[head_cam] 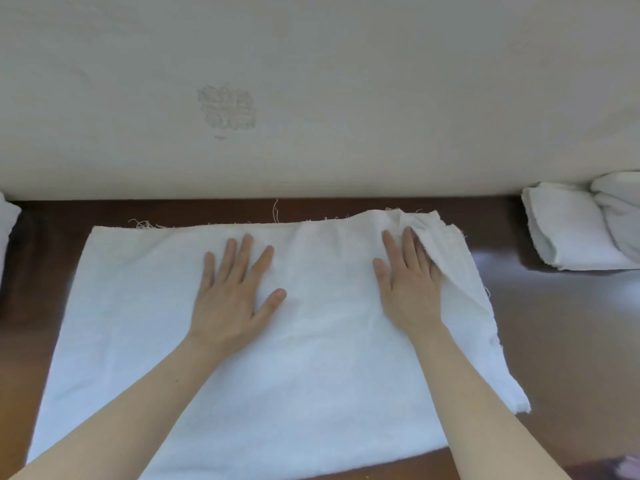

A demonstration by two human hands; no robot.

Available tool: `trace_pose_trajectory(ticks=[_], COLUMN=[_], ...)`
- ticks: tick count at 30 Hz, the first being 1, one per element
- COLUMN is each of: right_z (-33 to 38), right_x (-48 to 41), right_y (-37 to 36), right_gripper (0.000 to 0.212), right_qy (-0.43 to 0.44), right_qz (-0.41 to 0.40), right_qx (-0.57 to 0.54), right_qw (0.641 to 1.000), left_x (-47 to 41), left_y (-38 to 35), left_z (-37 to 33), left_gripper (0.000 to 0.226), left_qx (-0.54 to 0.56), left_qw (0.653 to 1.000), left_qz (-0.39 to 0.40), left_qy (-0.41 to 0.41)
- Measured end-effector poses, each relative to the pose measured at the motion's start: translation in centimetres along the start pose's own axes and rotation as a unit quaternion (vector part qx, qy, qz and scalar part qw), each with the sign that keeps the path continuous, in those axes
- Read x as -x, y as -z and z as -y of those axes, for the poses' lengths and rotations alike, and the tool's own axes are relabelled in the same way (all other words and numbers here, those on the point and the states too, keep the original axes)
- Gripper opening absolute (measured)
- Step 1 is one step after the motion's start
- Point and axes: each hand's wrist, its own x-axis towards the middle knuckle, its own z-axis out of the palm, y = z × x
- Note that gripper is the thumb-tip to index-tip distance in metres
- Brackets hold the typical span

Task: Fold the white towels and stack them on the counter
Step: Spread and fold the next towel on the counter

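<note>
A large white towel point(145, 323) lies spread flat on the dark brown counter point(561, 334), its frayed far edge near the wall. My left hand point(232, 292) rests flat on the towel's middle, fingers straight and spread. Flat on the towel's right part lies my right hand point(408, 285); a loose fold of the cloth covers its outer fingers. A folded white towel point(568, 226) sits at the far right against the wall.
A pale wall point(311, 98) with a faint stain runs along the counter's back edge. More bunched white cloth point(620, 202) lies beside the folded towel at the right edge. A bit of white fabric point(7, 223) shows at the far left edge.
</note>
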Motion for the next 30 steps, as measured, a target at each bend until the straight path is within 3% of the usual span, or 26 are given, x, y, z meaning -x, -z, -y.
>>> trace_pose_trajectory(ticks=[2,7,12,17,23,25,27,30], right_z=[-1.5,-7.8,-9.4,-10.9,-11.9,-12.7,-13.8,-14.8], right_x=[-1.8,-4.8,0.3,2.2,0.8,1.3,1.5,3.4], right_y=[0.3,2.0,1.6,0.1,2.1,3.2,3.6,4.4], right_gripper=[0.06,0.064,0.044,0.038,0.044,0.044,0.042,0.042], right_qy=[-0.018,-0.191,-0.124,-0.145,-0.089,-0.122,-0.187,-0.244], right_qz=[0.005,0.007,-0.186,-0.19,-0.221,-0.181,-0.078,0.019], right_qx=[-0.004,-0.039,0.035,0.061,0.01,-0.014,-0.042,-0.17], right_qw=[1.0,0.981,0.974,0.969,0.971,0.976,0.978,0.955], left_x=[-1.7,-5.2,-8.4,-10.2,-10.6,-10.4,-10.4,-10.6], left_y=[-0.5,-1.1,-2.4,-4.1,-4.7,-5.0,-5.3,-5.6], left_z=[-3.2,-10.3,-16.7,-21.1,-23.7,-23.8,-23.6,-23.6], left_gripper=[0.078,0.074,0.077,0.077,0.071,0.069,0.07,0.071], left_qx=[0.007,0.022,0.016,-0.006,-0.008,-0.01,-0.038,-0.061], left_qw=[0.999,0.994,0.99,0.992,0.988,0.989,0.991,0.991], left_qz=[0.009,0.023,0.05,0.045,-0.004,-0.012,-0.004,0.007], left_qy=[-0.043,-0.105,-0.128,-0.119,-0.153,-0.149,-0.127,-0.115])
